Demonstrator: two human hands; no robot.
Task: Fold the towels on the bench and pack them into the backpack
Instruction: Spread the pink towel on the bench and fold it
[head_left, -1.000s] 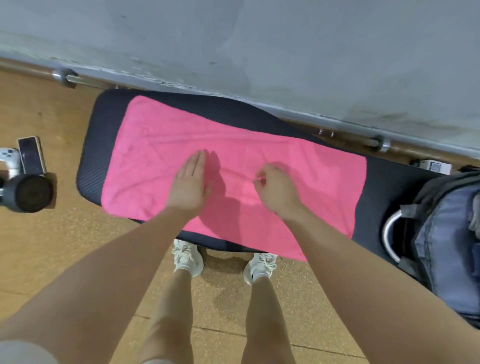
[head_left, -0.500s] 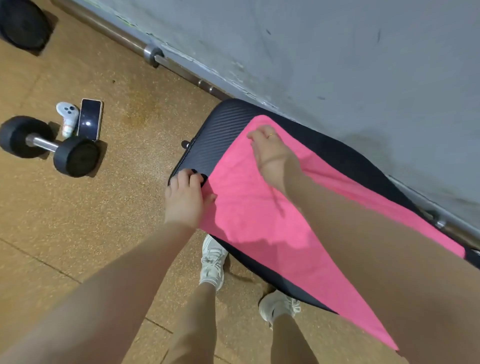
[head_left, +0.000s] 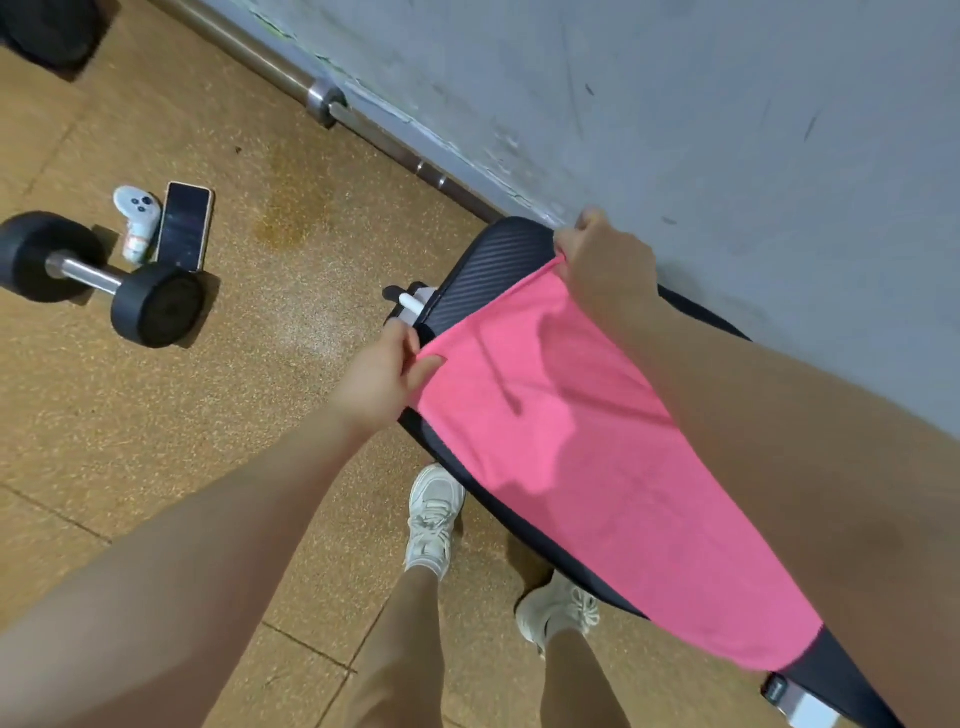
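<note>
Speckled tan rubber flooring (head_left: 322, 322) and a scuffed grey wall (head_left: 727, 104) are framing a black ribbed padded worktop (head_left: 488, 275) that is running from the middle of the view toward the near right. Lying along it is a bright pink terry towel (head_left: 587, 467), covering most of the pad and leaving the far left end bare. At that end, the left hand (head_left: 379, 379) is pinching the near corner of the towel between thumb and fingers, while the right hand (head_left: 605, 260) is gripping the far corner, its fingers curled round the cloth close to the wall. Below the worktop's near edge, two pale sneakers (head_left: 434, 519) are standing on the floor. Farther left, a black dumbbell with a steel handle (head_left: 98, 278) is lying beside a dark-screened smartphone (head_left: 184, 226) and a white handheld controller (head_left: 137, 221). A steel barbell (head_left: 332, 104) is resting along the foot of the wall.
</note>
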